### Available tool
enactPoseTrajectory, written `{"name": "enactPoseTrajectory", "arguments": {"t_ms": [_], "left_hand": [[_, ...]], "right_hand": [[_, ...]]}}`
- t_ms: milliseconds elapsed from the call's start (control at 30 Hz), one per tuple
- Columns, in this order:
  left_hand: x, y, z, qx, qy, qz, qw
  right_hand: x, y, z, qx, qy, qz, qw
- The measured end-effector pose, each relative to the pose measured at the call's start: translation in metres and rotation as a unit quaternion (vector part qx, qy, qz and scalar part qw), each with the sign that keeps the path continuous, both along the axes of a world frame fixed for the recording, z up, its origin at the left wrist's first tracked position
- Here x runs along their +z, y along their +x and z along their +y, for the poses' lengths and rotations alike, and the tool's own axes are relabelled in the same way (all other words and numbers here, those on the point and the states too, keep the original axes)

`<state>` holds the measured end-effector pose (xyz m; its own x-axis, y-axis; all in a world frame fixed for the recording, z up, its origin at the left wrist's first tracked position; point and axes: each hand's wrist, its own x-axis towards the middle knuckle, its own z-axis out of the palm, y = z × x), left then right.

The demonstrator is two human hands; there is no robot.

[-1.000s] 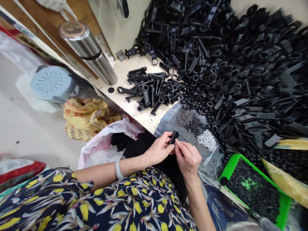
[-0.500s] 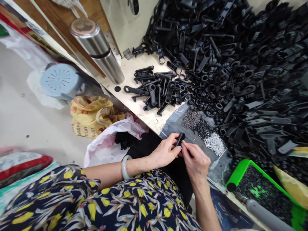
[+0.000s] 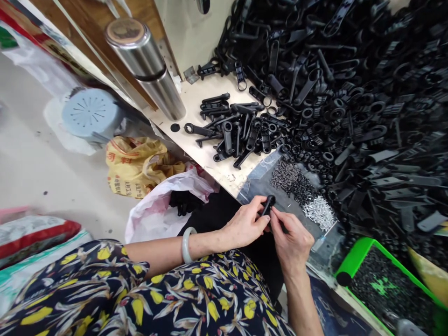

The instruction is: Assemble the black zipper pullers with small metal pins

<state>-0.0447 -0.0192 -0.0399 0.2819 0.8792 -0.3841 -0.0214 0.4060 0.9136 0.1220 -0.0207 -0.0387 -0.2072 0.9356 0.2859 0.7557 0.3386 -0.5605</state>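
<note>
L hand [image 3: 245,224] grasps 1 black part [image 3: 269,204] betw. thumb & fingers; R hand [image 3: 294,238] pinches the same part's edge (whether a tiny piece sits there too: can't tell). Part is held over the lap, just off the near edge of the surface [image 3: 219,172], prob. so that one hand steadies it & the other's fingertips do fine work. Next, on a dark sheet [image 3: 257,182]: 3 small piles, viz. pale pins [image 3: 320,212], black bits [image 3: 305,192] & grey-brown bits [image 3: 285,175], presumably near for short reach; 1 loose pin [image 3: 289,206] apart from its pile; 1 thin tool [image 3: 319,243] beside the pins. To the R, 1 green tray [image 3: 357,256] of dark bits, its wall perhaps stopping spillage. Further off, a cluster of elongated parts [image 3: 227,136] (approx. 20; overlap prevents exact count), adjoining the heap. Beyond: 1 steel flask [image 3: 163,93], upright, at L; 1 large heap [image 3: 350,107] of black pieces, too many to count.
</note>
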Motion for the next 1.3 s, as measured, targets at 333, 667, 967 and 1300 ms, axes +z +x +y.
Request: {"name": "enactPoseTrajectory", "arguments": {"t_ms": [333,667,967,1300], "left_hand": [[0.003,-0.003,0.004,-0.015,0.012,0.006,1.0],[-0.001,-0.003,0.005,-0.029,0.039,0.033,0.998],[-0.003,-0.001,0.005,-0.027,0.06,0.053,0.996],[-0.007,-0.004,0.007,-0.027,0.056,0.031,0.998]], "right_hand": [[0.008,-0.001,0.006,0.029,0.034,-0.094,0.995],[0.007,0.004,0.015,0.092,0.068,-0.169,0.979],[0.019,0.004,0.028,0.154,0.063,-0.303,0.938],[0.036,-0.013,0.042,0.18,-0.064,-0.393,0.9]]}}
